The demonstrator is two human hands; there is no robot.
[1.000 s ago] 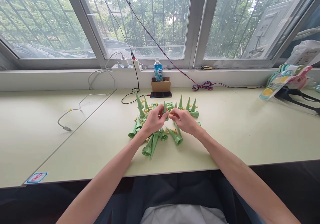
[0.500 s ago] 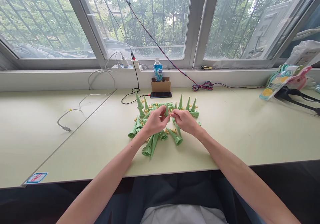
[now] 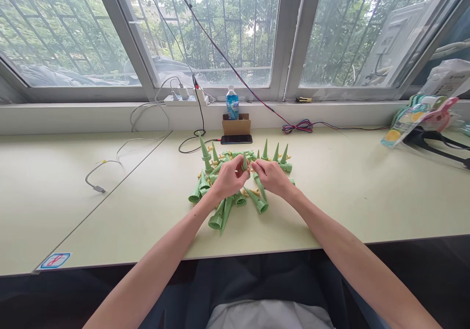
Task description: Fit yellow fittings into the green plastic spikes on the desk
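Observation:
My left hand point(image 3: 230, 176) is closed around a green plastic watering spike point(image 3: 245, 162), its point upward. Close on the right, my right hand point(image 3: 272, 176) pinches a small yellow valve at the spike's side, mostly hidden by the fingers. Around both hands are several more green spikes; one point(image 3: 259, 202) lies on its side in front with its threaded open end toward me. Another spike point(image 3: 204, 152) stands point up at the back left. Small yellow valves point(image 3: 251, 192) lie among the spikes or stick out of them.
Behind the pile lie a phone point(image 3: 236, 139) and a cardboard box point(image 3: 236, 125), with a blue-labelled bottle point(image 3: 232, 105) behind. A white cable point(image 3: 98, 188) runs across the table at left. Coiled wire point(image 3: 298, 126) and plastic bags point(image 3: 407, 118) are at right.
The spike in my left hand has tilted very slightly, and the fingertips of my right hand have shifted a little beside it. The other spikes have not moved.

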